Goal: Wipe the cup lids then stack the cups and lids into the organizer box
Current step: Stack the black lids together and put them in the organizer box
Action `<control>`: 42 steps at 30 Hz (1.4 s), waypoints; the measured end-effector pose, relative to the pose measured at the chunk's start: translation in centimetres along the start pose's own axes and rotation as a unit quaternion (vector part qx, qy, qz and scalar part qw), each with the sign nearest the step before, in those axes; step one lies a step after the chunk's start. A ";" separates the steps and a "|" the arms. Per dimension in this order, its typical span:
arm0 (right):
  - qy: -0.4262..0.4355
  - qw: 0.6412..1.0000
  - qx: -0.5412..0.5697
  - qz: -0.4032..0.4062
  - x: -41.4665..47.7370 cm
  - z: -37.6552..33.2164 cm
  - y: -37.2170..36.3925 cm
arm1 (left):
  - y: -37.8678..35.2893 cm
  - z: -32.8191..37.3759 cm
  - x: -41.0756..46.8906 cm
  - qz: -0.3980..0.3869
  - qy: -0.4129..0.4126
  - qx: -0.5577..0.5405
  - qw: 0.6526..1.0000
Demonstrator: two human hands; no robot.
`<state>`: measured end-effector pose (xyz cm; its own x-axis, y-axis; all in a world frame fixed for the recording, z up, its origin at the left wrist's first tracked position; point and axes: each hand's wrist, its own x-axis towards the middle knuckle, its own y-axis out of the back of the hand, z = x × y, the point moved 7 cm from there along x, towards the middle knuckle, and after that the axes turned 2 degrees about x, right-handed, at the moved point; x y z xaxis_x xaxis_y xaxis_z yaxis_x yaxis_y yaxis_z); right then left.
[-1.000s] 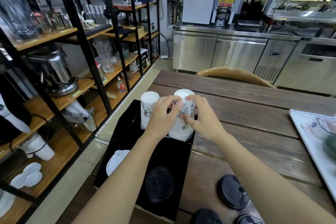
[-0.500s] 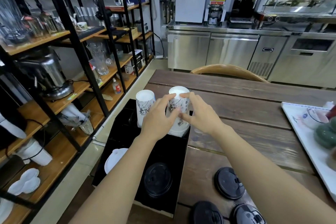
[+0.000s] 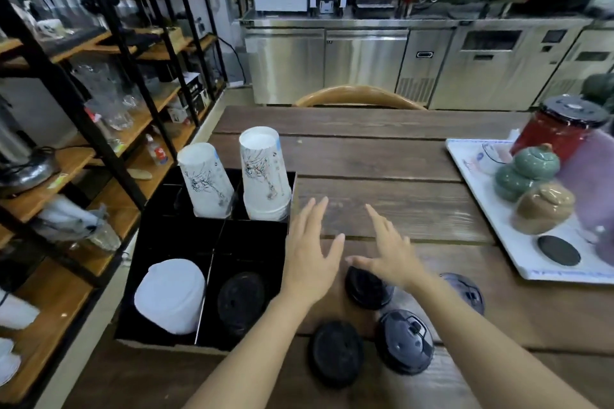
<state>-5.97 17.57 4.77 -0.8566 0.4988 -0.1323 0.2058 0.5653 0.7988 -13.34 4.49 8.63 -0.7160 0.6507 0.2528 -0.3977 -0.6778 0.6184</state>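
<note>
A black organizer box [image 3: 172, 232] sits at the table's left edge. Two stacks of upside-down white paper cups stand in its back compartments: the left stack [image 3: 206, 184] and the right stack [image 3: 265, 176]. A white cloth [image 3: 171, 295] lies in the front left compartment, a black lid [image 3: 241, 297] in the front right one. Several black lids lie on the table: one [image 3: 367, 287] under my right hand, one [image 3: 335, 352], one [image 3: 405, 340] and one [image 3: 465, 289]. My left hand [image 3: 310, 256] and right hand [image 3: 387, 249] hover open, holding nothing, right of the box.
A white tray [image 3: 491, 206] at the right carries green and brown ceramic jars [image 3: 525, 169], a red jar with a black lid [image 3: 561, 129] and a black coaster [image 3: 558, 251]. Shelving [image 3: 99, 76] stands close on the left. A wooden chair back [image 3: 358, 95] sits beyond the table.
Both hands let go of the right cup stack and drew back toward me, over the lids on the table. The view tilted down and right.
</note>
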 end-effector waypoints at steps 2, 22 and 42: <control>-0.044 0.999 -0.004 -0.030 -1.2 2.5 -0.9 | -3.2 -1.1 -0.6 -0.061 0.058 -0.024 0.996; -0.159 0.946 0.279 -0.030 -3.4 8.0 -3.4 | -11.6 -4.9 -4.9 -0.065 0.498 -0.300 0.811; -0.211 0.880 0.414 0.098 -8.1 12.5 -0.2 | -11.8 -1.7 -5.6 -0.290 0.445 -0.210 0.821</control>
<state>6.89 21.66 -1.66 -0.5500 0.7409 -0.3855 0.7537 0.6391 0.1532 -5.59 8.26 -1.40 -0.3982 0.5243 -0.7527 -0.8485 -0.5224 0.0851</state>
